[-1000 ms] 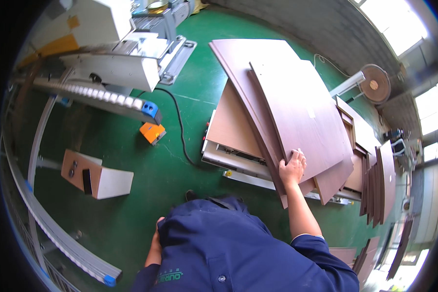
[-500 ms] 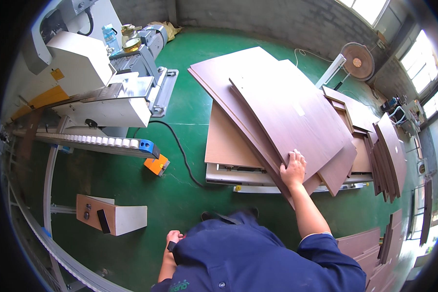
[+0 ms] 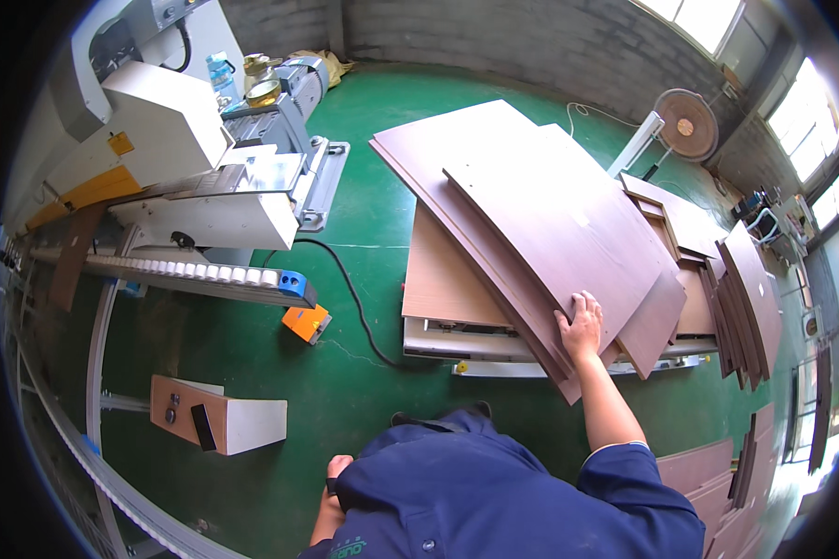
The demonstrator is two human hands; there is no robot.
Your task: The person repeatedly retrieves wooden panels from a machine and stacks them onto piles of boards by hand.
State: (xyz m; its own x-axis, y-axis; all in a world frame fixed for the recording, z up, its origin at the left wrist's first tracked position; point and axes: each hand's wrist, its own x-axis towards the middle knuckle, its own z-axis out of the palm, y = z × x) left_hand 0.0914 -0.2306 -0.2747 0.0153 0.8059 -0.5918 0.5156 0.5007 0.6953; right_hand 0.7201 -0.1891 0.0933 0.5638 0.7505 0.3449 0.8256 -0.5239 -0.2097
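Observation:
My right hand (image 3: 581, 324) lies on the near edge of the top brown wood-grain panel (image 3: 569, 219), fingers apart on its face and thumb toward the left. Beneath it, more brown panels (image 3: 410, 154) lie fanned out at angles. At my waist on the left, my left hand (image 3: 338, 468) is curled and partly covered by my dark blue shirt. What it holds, if anything, is hidden.
The panels lie on a light-framed table (image 3: 429, 342). On the left stand a machine (image 3: 168, 107) and a roller rail (image 3: 196, 273); an orange foot pedal (image 3: 307, 323) and black cable (image 3: 345, 289) are on the floor. A box-shaped stand (image 3: 256, 424) carries a phone (image 3: 202, 426). More panels (image 3: 750, 298) stand right.
The view has shifted slightly. My right hand has slid a little right along the panel's near edge, and the top panel sits slightly nearer me. A red bit by my left hand no longer shows.

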